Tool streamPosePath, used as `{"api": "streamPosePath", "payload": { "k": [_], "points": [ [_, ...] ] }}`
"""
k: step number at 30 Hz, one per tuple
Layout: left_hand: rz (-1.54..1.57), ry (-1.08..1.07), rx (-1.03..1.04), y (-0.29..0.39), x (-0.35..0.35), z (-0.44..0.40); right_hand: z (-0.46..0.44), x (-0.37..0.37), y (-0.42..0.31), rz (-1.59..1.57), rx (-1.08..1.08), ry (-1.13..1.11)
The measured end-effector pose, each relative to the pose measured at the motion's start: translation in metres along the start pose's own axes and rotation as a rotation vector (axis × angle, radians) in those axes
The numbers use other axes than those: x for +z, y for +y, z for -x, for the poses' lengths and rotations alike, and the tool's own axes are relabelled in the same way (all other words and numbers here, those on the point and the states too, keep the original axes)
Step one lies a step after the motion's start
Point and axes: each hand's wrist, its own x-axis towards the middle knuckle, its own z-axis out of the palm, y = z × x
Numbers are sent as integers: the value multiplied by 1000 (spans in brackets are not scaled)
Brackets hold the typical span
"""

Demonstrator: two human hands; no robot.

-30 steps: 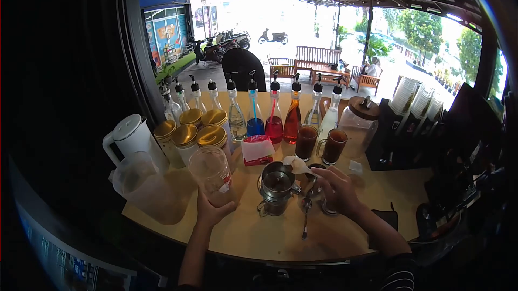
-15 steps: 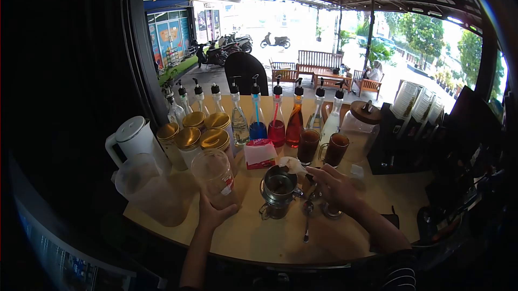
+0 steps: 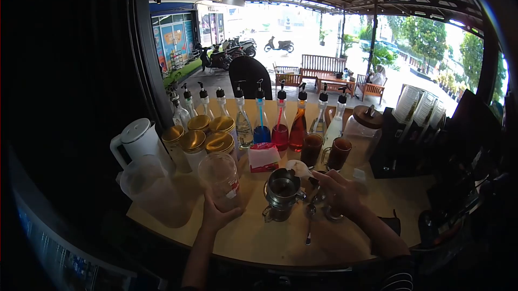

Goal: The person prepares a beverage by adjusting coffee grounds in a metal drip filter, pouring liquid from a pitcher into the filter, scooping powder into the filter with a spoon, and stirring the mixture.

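Observation:
My left hand [image 3: 218, 212] is wrapped round the lower part of a clear plastic jar [image 3: 220, 175] with a red and white label. In my right hand [image 3: 337, 189] is a pale scoop [image 3: 298, 169], its bowl at the upper right rim of a metal drip filter [image 3: 283, 184]. The filter sits on a glass mug [image 3: 278, 212] and has dark contents. A metal spoon [image 3: 309, 223] lies on the counter right of the mug. Behind the filter stands a red and white packet [image 3: 264, 157].
Gold-lidded jars [image 3: 192, 141], a white jug [image 3: 143, 142] and a clear pitcher [image 3: 148, 185] stand left. Pump bottles [image 3: 280, 134] line the back. Two dark drinks [image 3: 339, 154] stand right of the packet, near a cup rack [image 3: 407, 140]. A person sits outside.
The whole view has shifted, so the counter appears slightly lower and further right. Both hands keep their holds, and the scoop remains beside the filter's rim.

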Motion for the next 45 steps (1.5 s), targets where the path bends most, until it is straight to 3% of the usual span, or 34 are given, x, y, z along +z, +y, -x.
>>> {"api": "streamPosePath", "payload": {
  "k": [10, 15, 20, 22, 26, 28, 29, 32, 34, 40, 42, 45],
  "points": [
    [-9, 6, 24, -8, -2, 0, 1, 2, -1, -32, 14, 17],
    [-139, 10, 13, -3, -6, 0, -15, 0, -10, -356, 122, 20],
    [-169, -8, -25, 3, -10, -1, -69, -6, -42, -475, 139, -76],
    [-162, -20, -52, 9, -10, -1, -90, 3, -55, -445, -39, -79],
    [-238, 4, 11, 8, -13, 1, -127, 24, -88, -322, -134, -169],
    [-252, 2, 46, 6, -15, 0, -141, 41, -95, 106, -471, -188],
    [-258, 9, 56, 5, -16, 0, -146, 51, -98, 172, -479, -275],
    [-248, 17, 50, 6, -17, 1, -153, 62, -106, 238, -677, -119],
    [-233, 13, 31, 6, -19, 1, -152, 60, -111, 216, -693, -95],
    [-183, 56, 135, -24, -21, -1, -108, 22, -82, -76, -447, 26],
    [-10, 166, 236, -37, -23, -5, -78, 21, -50, -250, -146, 134],
    [-42, 410, 277, -46, -16, 4, -23, 33, 5, -251, 121, 260]
  ]
}}
